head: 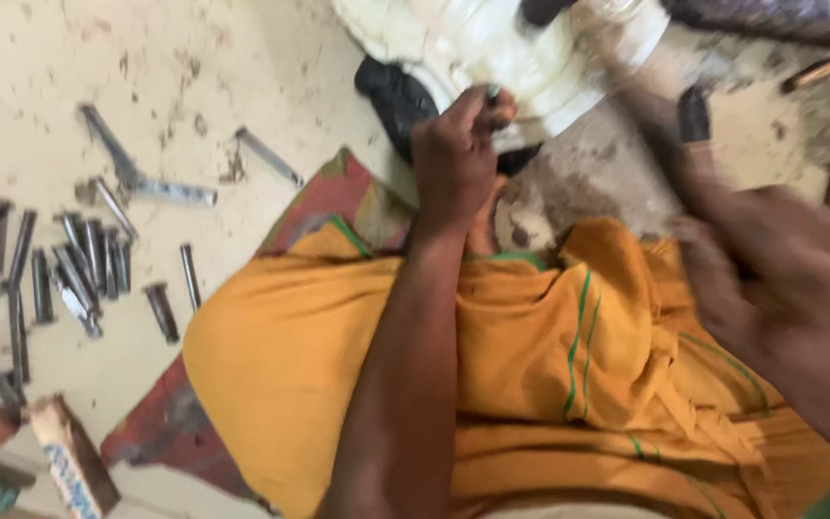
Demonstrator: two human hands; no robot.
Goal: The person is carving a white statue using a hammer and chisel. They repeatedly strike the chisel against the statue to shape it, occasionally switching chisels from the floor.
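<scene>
While the head camera looks down, the left hand [458, 154] is closed around a small dark tool [495, 94], and the tip of this tool touches the white round part [521, 53] at the top of the picture. This white part lies on the floor [194, 67], just above the knees of the person, and a black object [396, 96] lies under its left edge. The right hand [722, 279] is blurred at the right side, so I cannot tell if its fingers are together or apart; it is near a dark handle [694, 113] and well apart from the left hand. An orange cloth with green lines [530, 365] covers the lap, and a red mat [314, 207] shows beneath it. On the floor at the left, many grey metal rods and sockets [79, 269] are spread out, with two longer flat metal pieces [146, 178] above them. A small box [74, 466] lies at the lower left corner.
</scene>
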